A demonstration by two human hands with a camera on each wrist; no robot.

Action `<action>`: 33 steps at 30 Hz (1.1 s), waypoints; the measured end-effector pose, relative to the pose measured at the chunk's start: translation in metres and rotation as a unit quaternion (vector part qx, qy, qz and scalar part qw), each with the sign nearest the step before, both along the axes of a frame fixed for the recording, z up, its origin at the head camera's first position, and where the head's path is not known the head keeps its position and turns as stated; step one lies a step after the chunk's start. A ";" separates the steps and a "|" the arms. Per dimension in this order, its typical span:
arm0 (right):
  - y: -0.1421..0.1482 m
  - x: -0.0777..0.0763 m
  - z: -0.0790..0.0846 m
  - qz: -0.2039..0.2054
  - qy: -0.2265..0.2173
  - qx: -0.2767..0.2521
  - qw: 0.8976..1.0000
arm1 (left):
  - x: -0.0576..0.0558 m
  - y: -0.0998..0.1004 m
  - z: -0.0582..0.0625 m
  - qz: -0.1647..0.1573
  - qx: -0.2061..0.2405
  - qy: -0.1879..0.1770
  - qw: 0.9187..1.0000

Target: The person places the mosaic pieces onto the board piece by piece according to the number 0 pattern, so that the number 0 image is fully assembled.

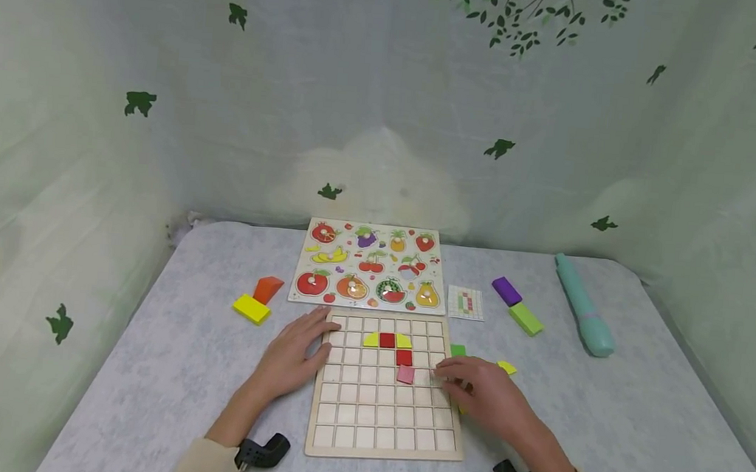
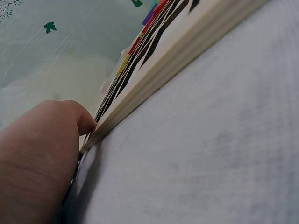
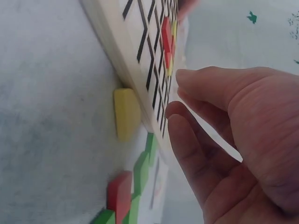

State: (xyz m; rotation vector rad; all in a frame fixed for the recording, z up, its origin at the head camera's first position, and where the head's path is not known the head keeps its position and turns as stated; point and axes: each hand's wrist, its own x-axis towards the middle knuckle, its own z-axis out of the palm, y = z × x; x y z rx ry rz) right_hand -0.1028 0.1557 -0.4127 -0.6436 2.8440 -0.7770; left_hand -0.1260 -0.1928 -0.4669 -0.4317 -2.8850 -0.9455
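Observation:
A wooden grid board lies on the table between the hands. Two yellow pieces flank a red square in an upper row. Below the right-hand yellow piece come another red square and a slightly turned pink square. The left hand rests on the board's left edge, fingers extended and thumb against the side. Over the right edge hovers the right hand, fingers slightly bent; the right wrist view shows a gap between thumb and fingers, with nothing held.
Beside the board's right side lie a yellow block, a red block and green blocks. Behind are a fruit puzzle and a pattern card. Orange and purple blocks and a teal elongated object lie farther out.

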 end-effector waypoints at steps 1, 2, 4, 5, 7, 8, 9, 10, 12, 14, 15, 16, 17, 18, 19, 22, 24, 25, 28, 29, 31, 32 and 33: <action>0.001 0.000 -0.001 0.002 0.001 -0.001 1.000 | 0.000 0.000 0.000 0.000 0.000 0.000 1.000; 0.001 0.000 -0.002 0.006 -0.001 -0.003 1.000 | 0.000 0.000 0.000 0.001 0.000 0.000 1.000; -0.002 0.001 -0.005 0.017 -0.002 -0.006 1.000 | 0.000 0.000 0.000 0.002 0.001 0.001 1.000; -0.004 0.002 -0.007 0.024 -0.001 -0.008 1.000 | 0.000 -0.001 0.000 0.002 0.001 0.001 1.000; -0.010 0.003 -0.010 0.039 0.002 -0.007 0.999 | 0.000 -0.001 0.000 0.002 0.001 0.003 1.000; -0.013 0.004 -0.011 0.047 0.006 -0.004 0.999 | 0.000 -0.001 0.000 0.002 0.000 0.004 1.000; -0.016 0.005 -0.012 0.055 0.013 -0.002 0.998 | 0.000 -0.001 0.000 0.002 0.000 0.005 1.000; -0.018 0.005 -0.012 0.065 0.021 0.003 0.998 | 0.000 -0.001 0.000 0.002 0.000 0.005 1.000; -0.022 0.006 -0.013 0.078 0.033 0.017 0.996 | 0.000 -0.001 0.000 0.001 0.001 0.004 1.000; -0.025 0.007 -0.014 0.090 0.043 0.028 0.995 | 0.001 -0.001 0.000 0.001 0.001 0.003 1.000; -0.025 0.007 -0.014 0.094 0.046 0.031 0.994 | 0.001 -0.001 0.000 0.000 0.002 0.003 1.000; -0.026 0.008 -0.013 0.097 0.047 0.034 0.994 | 0.001 -0.001 0.000 0.000 0.002 0.004 1.000; -0.025 0.008 -0.013 0.097 0.048 0.035 0.994 | 0.001 -0.001 0.001 -0.001 0.002 0.005 1.000; -0.025 0.008 -0.013 0.097 0.047 0.032 0.994 | 0.001 -0.001 0.001 -0.001 0.002 0.007 1.000; -0.024 0.008 -0.013 0.098 0.046 0.029 0.994 | 0.001 -0.001 0.001 -0.001 0.002 0.008 1.000; -0.024 0.009 -0.012 0.102 0.035 0.028 0.994 | 0.001 0.000 0.001 0.002 0.001 0.008 1.000; -0.025 0.009 -0.013 0.109 0.028 0.031 0.993 | 0.002 0.000 0.001 0.004 0.001 0.004 1.000; -0.026 0.010 -0.013 0.113 0.027 0.036 0.993 | 0.002 -0.001 0.001 0.005 0.002 0.002 1.000; -0.030 0.010 -0.012 0.119 0.033 0.051 0.991 | 0.002 0.000 0.000 0.005 0.002 0.003 1.000; -0.031 0.010 -0.012 0.119 0.038 0.056 0.991 | 0.002 0.000 0.000 0.004 0.002 0.005 1.000; -0.032 0.009 -0.012 0.116 0.048 0.068 0.990 | 0.002 0.000 0.000 0.004 0.002 0.008 1.000; -0.033 0.009 -0.011 0.115 0.050 0.071 0.990 | 0.001 0.000 0.000 0.004 0.002 0.009 1.000; -0.033 0.008 -0.011 0.114 0.051 0.074 0.989 | 0.001 0.000 0.000 0.004 0.002 0.009 1.000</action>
